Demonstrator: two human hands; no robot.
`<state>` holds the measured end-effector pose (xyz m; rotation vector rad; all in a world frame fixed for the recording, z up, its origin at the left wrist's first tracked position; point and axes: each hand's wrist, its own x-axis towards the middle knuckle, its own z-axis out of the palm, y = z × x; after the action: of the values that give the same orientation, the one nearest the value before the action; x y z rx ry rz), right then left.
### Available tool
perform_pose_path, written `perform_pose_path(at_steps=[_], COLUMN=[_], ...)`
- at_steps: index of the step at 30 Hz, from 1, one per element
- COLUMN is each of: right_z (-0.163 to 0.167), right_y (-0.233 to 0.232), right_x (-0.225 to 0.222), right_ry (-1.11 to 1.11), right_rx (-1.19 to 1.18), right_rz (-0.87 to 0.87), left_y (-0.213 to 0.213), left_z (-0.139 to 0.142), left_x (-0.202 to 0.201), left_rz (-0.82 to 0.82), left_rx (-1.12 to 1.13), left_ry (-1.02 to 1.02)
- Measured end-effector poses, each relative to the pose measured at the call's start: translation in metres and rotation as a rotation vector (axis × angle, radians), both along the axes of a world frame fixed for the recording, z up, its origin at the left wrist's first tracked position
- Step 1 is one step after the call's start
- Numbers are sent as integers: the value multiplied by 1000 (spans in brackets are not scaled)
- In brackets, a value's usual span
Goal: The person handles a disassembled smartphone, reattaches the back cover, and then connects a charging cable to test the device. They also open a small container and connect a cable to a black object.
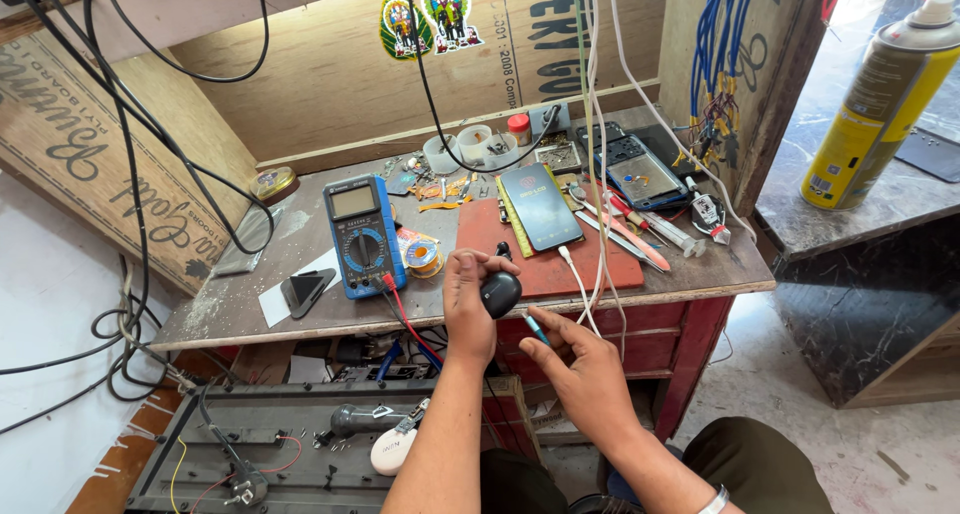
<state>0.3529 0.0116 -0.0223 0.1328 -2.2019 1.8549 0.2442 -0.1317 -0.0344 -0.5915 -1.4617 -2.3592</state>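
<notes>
Cluttered wooden workbench [700, 264]: blue multimeter [362, 236] and phone [542, 206] sit behind the hands. Left hand [468, 304] grips a small black case [500, 294]; right hand [580, 369] pinches a thin green-tipped tool [534, 326], white cables [592, 274] hanging just beside.

A glossy black plastic case [499, 293] sits above a dusty, rough wooden surface [240, 294]; nearby, a matt red mat [480, 236], a blue plastic meter [363, 236], a glass-fronted phone [541, 206], bare plywood walls [330, 84] and a shiny metal spray can [880, 104].

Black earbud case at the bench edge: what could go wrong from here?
1. The left hand holds the black case over the table edge; a slip could drop it.
2. The tool in the right hand might skid and scratch it.
3. Hanging white cables could snag.
</notes>
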Motion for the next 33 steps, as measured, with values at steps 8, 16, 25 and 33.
perform_pose_path(at_steps=[8, 16, 25, 33], right_z=[19, 21, 28, 31], right_y=[-9, -19, -17, -12], right_x=[-5, -7, -6, -5], right_ry=[-104, -101, -108, -151], right_rx=[-17, -27, 4, 111], right_rz=[108, 106, 91, 57], left_y=[-2, -5, -6, -2], left_z=[9, 11, 9, 1], left_x=[4, 5, 3, 1], left_rz=[22, 15, 13, 61], left_rx=[17, 57, 19, -158], left_ry=[-96, -127, -94, 25])
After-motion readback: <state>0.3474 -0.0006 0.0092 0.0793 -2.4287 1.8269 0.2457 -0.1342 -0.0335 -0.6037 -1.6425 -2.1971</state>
